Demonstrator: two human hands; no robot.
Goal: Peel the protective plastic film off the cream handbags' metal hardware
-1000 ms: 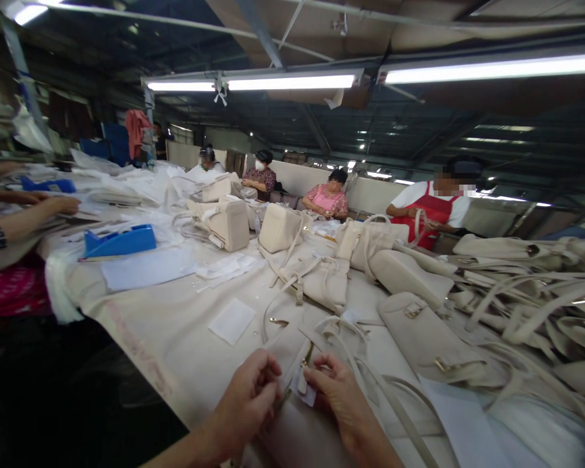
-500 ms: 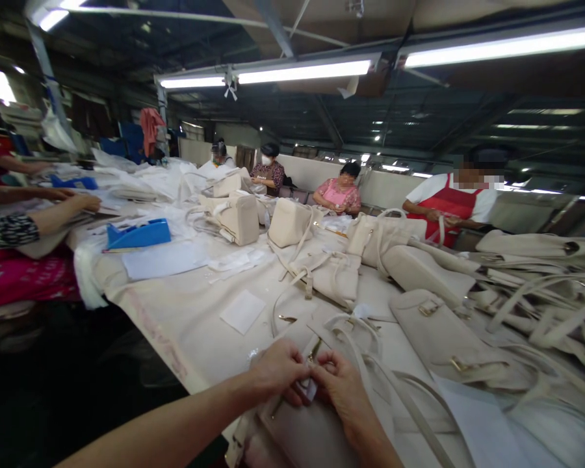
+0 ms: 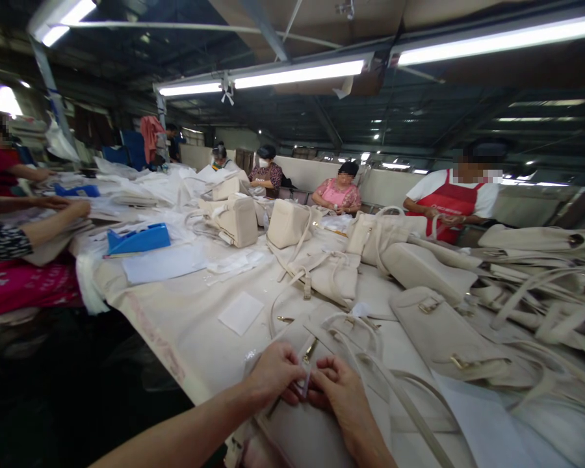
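Note:
A beige handbag [image 3: 316,432] lies in front of me, its long straps looping off to the right. On its front sits a gold zip pull [image 3: 310,349], with a small whitish wrapping strip [image 3: 304,385] at its lower end. My left hand [image 3: 277,377] pinches the strip from the left, thumb and forefinger together. From the right, my right hand [image 3: 338,393] is closed with its fingertips at the strip's other edge. The fingers hide part of the strip, and I cannot tell how far it goes round the pull.
Several beige bags [image 3: 290,223] stand or lie across the cloth-covered table [image 3: 175,318]. A blue tape dispenser [image 3: 139,239] rests by white paper [image 3: 163,262]. More bags and straps [image 3: 541,273] pile up at right. Co-workers, including one in a red apron [image 3: 448,201], are around the table.
My fingertips have parted slightly, and more of the gold zip pull and the whitish strip shows between them. The bag stays in about the same place.

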